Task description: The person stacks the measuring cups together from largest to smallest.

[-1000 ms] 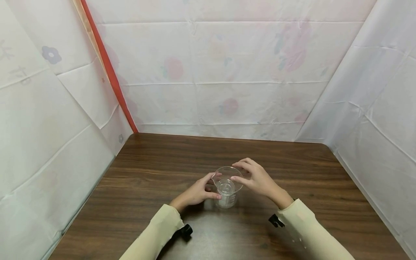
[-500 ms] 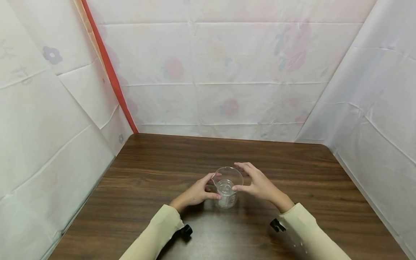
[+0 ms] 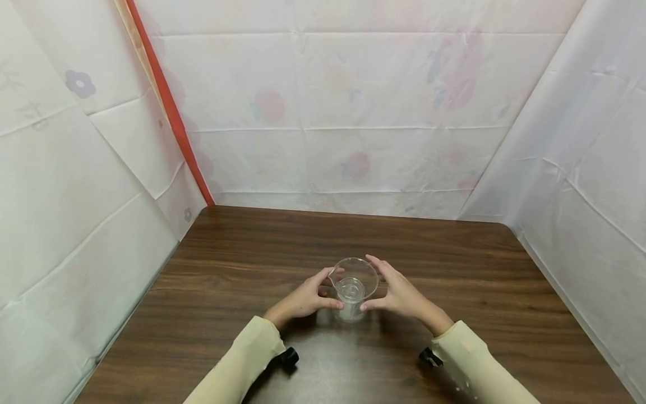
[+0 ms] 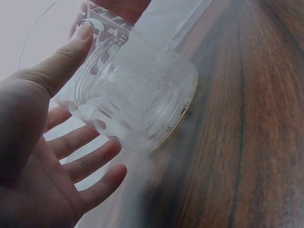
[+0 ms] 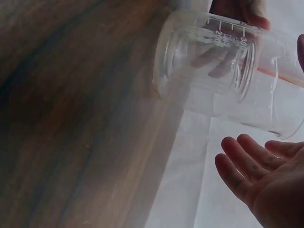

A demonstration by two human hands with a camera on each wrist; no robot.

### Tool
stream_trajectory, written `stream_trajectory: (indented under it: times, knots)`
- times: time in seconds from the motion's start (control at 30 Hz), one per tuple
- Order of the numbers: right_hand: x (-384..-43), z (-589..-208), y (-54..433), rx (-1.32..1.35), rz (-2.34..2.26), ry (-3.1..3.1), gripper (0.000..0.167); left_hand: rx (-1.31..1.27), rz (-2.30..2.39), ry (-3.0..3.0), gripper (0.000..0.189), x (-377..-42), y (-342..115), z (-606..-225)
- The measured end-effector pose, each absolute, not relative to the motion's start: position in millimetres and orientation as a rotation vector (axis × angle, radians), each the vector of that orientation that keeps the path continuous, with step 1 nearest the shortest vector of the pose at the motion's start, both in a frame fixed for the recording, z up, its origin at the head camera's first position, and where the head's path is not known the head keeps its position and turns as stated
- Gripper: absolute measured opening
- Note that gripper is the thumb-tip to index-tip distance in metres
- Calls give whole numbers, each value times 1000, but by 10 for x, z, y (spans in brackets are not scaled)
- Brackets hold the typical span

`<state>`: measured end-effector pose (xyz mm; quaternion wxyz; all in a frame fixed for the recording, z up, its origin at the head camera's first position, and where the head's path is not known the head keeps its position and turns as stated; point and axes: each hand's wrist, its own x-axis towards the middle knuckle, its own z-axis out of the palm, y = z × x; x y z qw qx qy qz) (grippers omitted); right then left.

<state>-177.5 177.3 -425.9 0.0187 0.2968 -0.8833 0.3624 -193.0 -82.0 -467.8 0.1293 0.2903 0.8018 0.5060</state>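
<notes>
A clear glass beaker point(image 3: 349, 315) stands upright on the wooden table. White measuring marks run along its wall, plain in the right wrist view. Nested inside it is a smaller clear glass vessel point(image 5: 209, 61) with a thick rim. My left hand point(image 3: 301, 301) holds the beaker from the left, thumb on the near side and fingers round the far side. On the right, my right hand point(image 3: 401, 294) arches around the beaker with thumb and fingers spread. Its fingertips point(image 5: 228, 141) are straight and a little apart from the glass in the right wrist view.
The dark brown table point(image 3: 242, 252) reaches back to a white printed curtain point(image 3: 323, 112). More white sheeting point(image 3: 580, 196) closes in both sides. A red strip point(image 3: 171, 106) runs down the back left corner. Black camera mounts point(image 3: 289, 359) sit at both wrists.
My right hand has come down from the beaker's rim toward me, its thumb now lower beside the wall. The left hand and the beaker have stayed in place.
</notes>
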Motion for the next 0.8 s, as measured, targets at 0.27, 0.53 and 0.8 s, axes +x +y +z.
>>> stream_trajectory:
  times: [0.27,0.53,0.8]
  knots:
    - [-1767,-4357,1765,924,1119,-2762,99,873,1491,2319,78,-1932,-822,-4662]
    - [-1737,-4409,1753,921,1174,-2783,94,847,1477,2329,77,-1927,-817,-4672]
    - [-1735,-4421,1706,846,1236,-2786,92,831,1471,2345,76,-1898,-820,-4658]
